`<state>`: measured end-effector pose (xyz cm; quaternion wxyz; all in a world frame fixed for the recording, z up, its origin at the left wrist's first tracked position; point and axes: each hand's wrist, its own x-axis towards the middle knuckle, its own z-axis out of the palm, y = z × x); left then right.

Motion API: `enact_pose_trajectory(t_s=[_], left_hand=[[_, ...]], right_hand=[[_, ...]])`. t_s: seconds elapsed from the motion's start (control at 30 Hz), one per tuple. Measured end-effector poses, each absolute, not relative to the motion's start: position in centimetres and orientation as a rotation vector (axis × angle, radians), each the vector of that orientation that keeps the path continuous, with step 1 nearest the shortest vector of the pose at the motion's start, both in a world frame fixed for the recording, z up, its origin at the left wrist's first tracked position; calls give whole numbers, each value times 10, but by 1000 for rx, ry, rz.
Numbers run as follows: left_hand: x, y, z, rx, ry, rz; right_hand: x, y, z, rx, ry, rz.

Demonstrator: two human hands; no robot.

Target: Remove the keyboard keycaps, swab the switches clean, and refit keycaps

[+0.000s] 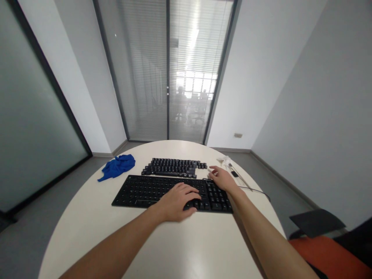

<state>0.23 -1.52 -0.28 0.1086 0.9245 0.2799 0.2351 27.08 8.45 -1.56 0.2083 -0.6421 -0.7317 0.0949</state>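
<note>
A black keyboard (162, 190) lies on the round table in front of me. Most of its left and middle part has no keycaps, while the number pad (215, 195) at its right end still bears them. My left hand (180, 201) rests over the keyboard just left of the number pad, its fingers stretched and the thumb apart. Past the number pad's back edge is my right hand (220, 177), with thumb and fingers spread; nothing I can make out is between them. Behind the keyboard, loose black keycaps (173, 166) are laid out in rows like a keyboard.
A crumpled blue cloth (117, 166) lies at the table's (78, 221) back left. At the back right are crumpled white tissue (225, 160), a thin stick (241, 176) and a small black piece (234, 174). A cable runs off the right edge, near an orange-seated chair (328, 255).
</note>
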Motion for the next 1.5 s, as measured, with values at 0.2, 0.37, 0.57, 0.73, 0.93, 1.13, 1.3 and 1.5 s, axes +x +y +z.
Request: enact_pose_trajectory(t_s=[0.2, 0.37, 0.57, 0.73, 0.93, 1.13, 1.3, 1.5], left_hand=[[1, -14, -3, 2714, 816, 701], [1, -14, -3, 2719, 816, 703], [2, -15, -3, 2720, 820, 705], [2, -15, -3, 2731, 822, 699], [4, -15, -4, 2732, 821, 697], [5, -15, -4, 2739, 841, 689], [5, -15, -5, 2744, 842, 692], [5, -15, -6, 2745, 842, 690]], right_hand=[[258, 102, -8, -1836, -2117, 155], [250, 108, -6, -1902, -2114, 61], [248, 101, -6, -1950, -2022, 51], [260, 85, -1, -1822, -2016, 149], [270, 54, 16, -1368, -2210, 561], [272, 37, 22, -1132, -2332, 774], [269, 37, 21, -1087, -2375, 723], [267, 37, 21, -1063, -2395, 702]])
